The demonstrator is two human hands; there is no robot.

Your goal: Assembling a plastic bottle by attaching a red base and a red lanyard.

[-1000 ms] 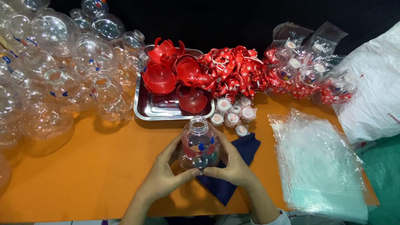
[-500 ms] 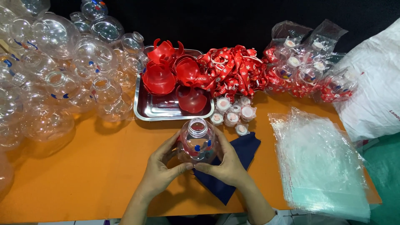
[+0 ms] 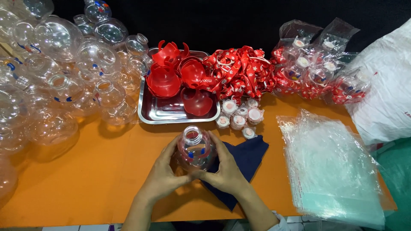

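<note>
**Clear round bottle cupped in both hands over orange surface**

Head view, the only one:
- Left hand [image 3: 162, 176] and right hand [image 3: 225, 171] wrapped round a clear round plastic bottle [image 3: 195, 150], palms on opposite sides, fingers curled onto the body. Grip on both sides pressed against the bottle, not spread.
- Bottle upright, open neck up, blue and red marks on its shoulder. Sitting near front centre of the orange surface [image 3: 85, 188], just ahead of the metal tray [image 3: 171, 112], partly over a dark blue cloth [image 3: 246, 156]. Whether the base touches the cloth or hangs just above it: cannot tell, hidden by hands.
- Handling, as judged: thin-walled, empty, very light; likely flexes and dents under a hard squeeze; smooth and a bit slippery. Best taken round the widest part of the body with both palms, or at the stiffer neck ring.
- Heap of empty clear bottles [image 3: 55, 85] at left, well apart from the hands.
- Red plastic cup-shaped parts [image 3: 165, 81] in the tray; red patterned straps [image 3: 239, 72] piled just beside it.
- Small white caps [image 3: 237, 117] clustered near the bottle, behind the cloth.
- Bagged finished bottles [image 3: 317, 72] at back right; stack of clear plastic bags [image 3: 334, 171] at right.
</note>
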